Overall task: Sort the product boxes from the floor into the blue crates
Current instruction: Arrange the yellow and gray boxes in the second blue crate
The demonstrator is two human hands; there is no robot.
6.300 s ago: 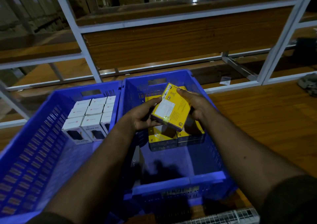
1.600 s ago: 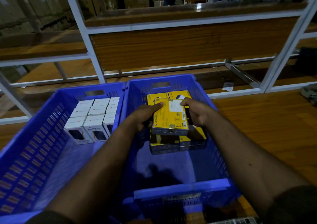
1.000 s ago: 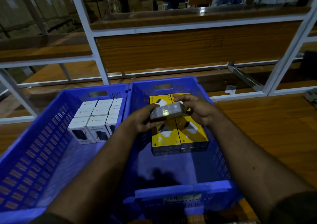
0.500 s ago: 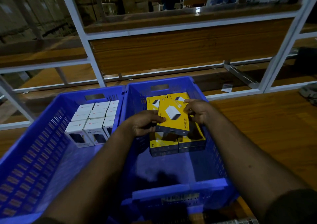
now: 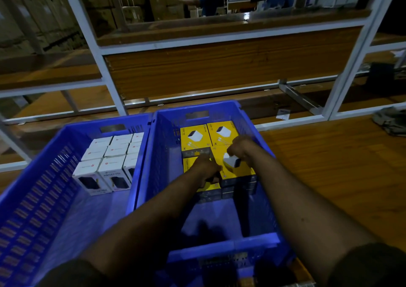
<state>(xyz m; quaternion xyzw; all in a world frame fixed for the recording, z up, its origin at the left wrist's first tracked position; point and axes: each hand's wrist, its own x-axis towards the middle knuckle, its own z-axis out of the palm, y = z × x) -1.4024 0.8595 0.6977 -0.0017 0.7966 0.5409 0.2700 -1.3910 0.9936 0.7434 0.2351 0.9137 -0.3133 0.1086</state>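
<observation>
Two blue crates stand side by side on the floor. The left crate [image 5: 44, 176] holds several white boxes [image 5: 109, 155] packed at its far end. The right crate [image 5: 224, 246] holds stacked yellow boxes [image 5: 195, 137] at its far end. One yellow box [image 5: 232, 166] lies flat, picture side up, on the near right stack. My left hand [image 5: 206, 168] grips its near left corner and hides part of the stack beside it. My right hand [image 5: 240, 147] holds its far right corner.
A white metal shelf frame [image 5: 109, 78] with wooden boards rises just behind the crates. Wooden floor [image 5: 329, 166] stretches to the right, with a paper slip [image 5: 283, 113] and a grey bundle [image 5: 391, 122] on it. A person [image 5: 208, 1] stands far behind the shelf.
Both hands turned the yellow box picture side up and lowered it from mid-air onto the near right stack in the right crate.
</observation>
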